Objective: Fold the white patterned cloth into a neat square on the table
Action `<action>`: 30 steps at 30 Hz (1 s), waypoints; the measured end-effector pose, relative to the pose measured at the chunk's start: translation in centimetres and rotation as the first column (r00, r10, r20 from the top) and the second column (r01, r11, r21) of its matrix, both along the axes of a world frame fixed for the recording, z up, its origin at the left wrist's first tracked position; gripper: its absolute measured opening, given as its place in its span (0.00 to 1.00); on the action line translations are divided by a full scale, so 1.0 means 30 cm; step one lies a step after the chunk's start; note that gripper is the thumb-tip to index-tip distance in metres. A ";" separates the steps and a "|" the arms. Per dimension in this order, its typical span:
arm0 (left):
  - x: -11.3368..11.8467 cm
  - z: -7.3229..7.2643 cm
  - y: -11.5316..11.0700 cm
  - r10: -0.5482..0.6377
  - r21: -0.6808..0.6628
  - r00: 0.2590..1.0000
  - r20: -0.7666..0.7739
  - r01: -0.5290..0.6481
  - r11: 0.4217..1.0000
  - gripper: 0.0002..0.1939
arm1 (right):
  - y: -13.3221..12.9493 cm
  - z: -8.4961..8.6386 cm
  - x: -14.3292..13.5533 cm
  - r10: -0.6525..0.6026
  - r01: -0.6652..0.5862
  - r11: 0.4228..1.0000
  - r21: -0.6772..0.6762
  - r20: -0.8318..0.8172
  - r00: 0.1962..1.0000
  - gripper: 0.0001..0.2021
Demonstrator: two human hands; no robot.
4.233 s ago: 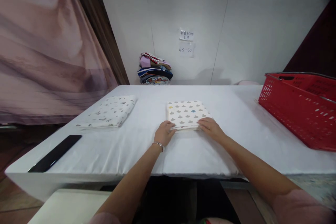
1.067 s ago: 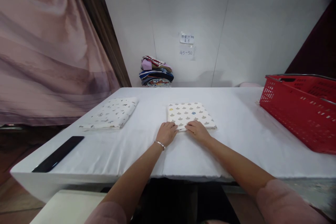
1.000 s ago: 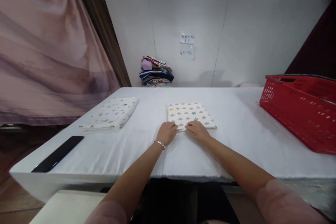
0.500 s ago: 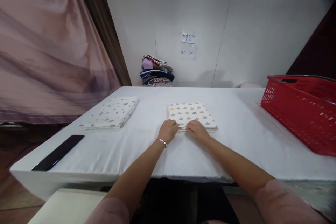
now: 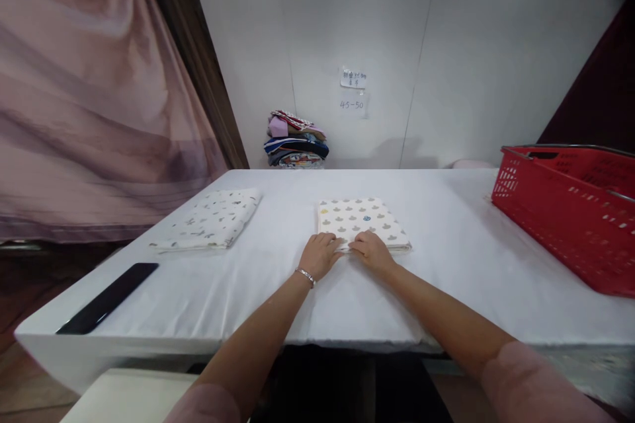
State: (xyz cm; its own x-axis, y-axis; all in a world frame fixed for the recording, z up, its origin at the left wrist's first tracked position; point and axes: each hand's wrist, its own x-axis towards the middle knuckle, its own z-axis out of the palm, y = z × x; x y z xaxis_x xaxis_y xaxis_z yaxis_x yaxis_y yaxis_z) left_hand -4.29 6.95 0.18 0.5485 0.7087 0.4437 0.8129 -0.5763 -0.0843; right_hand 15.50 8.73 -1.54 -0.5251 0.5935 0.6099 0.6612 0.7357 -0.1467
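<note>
A folded white cloth (image 5: 354, 217) with a grey cloud-like print, one yellow and one blue figure lies flat in front of me on the white table. At its near edge, my left hand (image 5: 320, 256) pinches the fabric near the left corner, a silver bracelet on its wrist. Just to the right, my right hand (image 5: 372, 251) grips the same edge between thumb and fingers. The two hands are close together, a small gap between them. Further left rests a second folded white cloth (image 5: 211, 218) with small scattered prints, touched by neither hand.
A red plastic basket (image 5: 560, 211) stands at the table's right side. A long black flat object (image 5: 109, 297) lies near the left front edge. Behind the far edge of the table (image 5: 446, 277) is a stack of folded fabrics (image 5: 296, 142), against a wall with paper notes (image 5: 352, 92).
The camera view has tilted slightly, so the scene sits a little lower. Both hands stay at the cloth's near edge with only a small shift of the fingers.
</note>
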 end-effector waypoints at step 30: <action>0.008 -0.054 -0.005 -0.036 0.007 0.997 0.072 0.036 0.999 0.14 | -0.014 0.014 0.033 0.062 -0.060 0.993 -0.103 0.015 0.998 0.10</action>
